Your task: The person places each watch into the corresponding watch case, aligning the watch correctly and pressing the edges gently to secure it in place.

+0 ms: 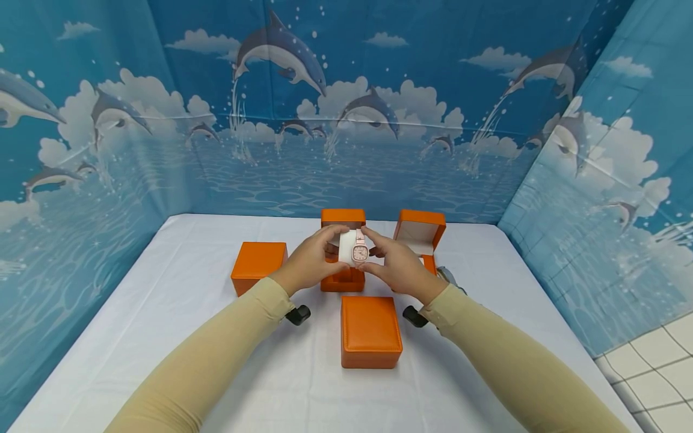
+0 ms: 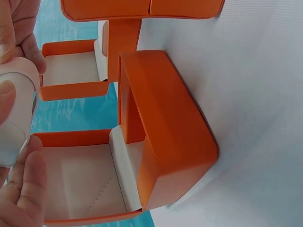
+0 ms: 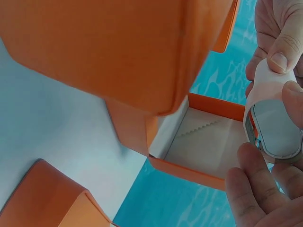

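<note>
Both hands hold a pink watch (image 1: 360, 253) that is strapped round a white watch cushion (image 1: 346, 245), raised over an open orange watch box (image 1: 343, 286). My left hand (image 1: 311, 260) grips the cushion's left end between thumb and fingers. From the other side, my right hand (image 1: 403, 269) pinches the watch, fingertips at the top of the strap and thumb by the bottom of the square dial. Seen from the right wrist, the pale strap (image 3: 265, 92) wraps the cushion. The box's pale-lined lid (image 2: 78, 179) stands up, and its base (image 2: 175, 142) shows a hollow inside.
Another open orange box (image 1: 425, 226) stands at the back right, partly behind my right hand. A greyish round thing (image 1: 447, 276) peeks out beside my right sleeve. Closed orange boxes sit at the left (image 1: 260, 260) and at the front (image 1: 370, 328) on the white tablecloth (image 1: 184, 288).
</note>
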Motion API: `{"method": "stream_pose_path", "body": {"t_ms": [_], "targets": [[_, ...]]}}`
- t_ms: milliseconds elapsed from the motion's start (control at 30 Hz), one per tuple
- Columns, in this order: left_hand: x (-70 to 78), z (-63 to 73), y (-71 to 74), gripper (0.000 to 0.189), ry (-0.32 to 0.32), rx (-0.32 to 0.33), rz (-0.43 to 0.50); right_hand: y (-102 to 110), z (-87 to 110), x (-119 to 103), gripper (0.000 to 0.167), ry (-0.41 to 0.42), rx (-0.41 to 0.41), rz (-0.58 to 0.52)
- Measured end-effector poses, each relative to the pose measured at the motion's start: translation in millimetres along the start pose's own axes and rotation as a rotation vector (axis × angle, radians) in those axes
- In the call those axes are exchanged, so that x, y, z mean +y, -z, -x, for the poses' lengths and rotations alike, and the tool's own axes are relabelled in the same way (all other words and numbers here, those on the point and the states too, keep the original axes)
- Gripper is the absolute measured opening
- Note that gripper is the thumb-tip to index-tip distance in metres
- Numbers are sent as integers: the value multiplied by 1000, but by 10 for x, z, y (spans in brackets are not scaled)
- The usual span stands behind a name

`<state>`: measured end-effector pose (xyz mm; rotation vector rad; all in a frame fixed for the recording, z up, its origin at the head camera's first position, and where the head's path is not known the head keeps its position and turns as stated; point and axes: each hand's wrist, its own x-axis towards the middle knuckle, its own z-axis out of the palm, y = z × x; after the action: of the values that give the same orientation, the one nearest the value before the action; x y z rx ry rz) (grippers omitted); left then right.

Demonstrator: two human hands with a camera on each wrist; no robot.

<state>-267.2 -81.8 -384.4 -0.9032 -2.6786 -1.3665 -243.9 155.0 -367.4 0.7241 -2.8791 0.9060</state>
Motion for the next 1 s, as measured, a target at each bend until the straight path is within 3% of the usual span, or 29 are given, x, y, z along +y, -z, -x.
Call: {"method": "stream_pose_path", "body": {"t_ms": [500, 1000], "targets": [[10, 15, 14, 75, 5, -12, -31, -5, -28, -16, 86, -5, -20, -67], [13, 16, 11, 74, 4, -7, 9, 6, -56, -9, 87, -6, -51, -128]]}}
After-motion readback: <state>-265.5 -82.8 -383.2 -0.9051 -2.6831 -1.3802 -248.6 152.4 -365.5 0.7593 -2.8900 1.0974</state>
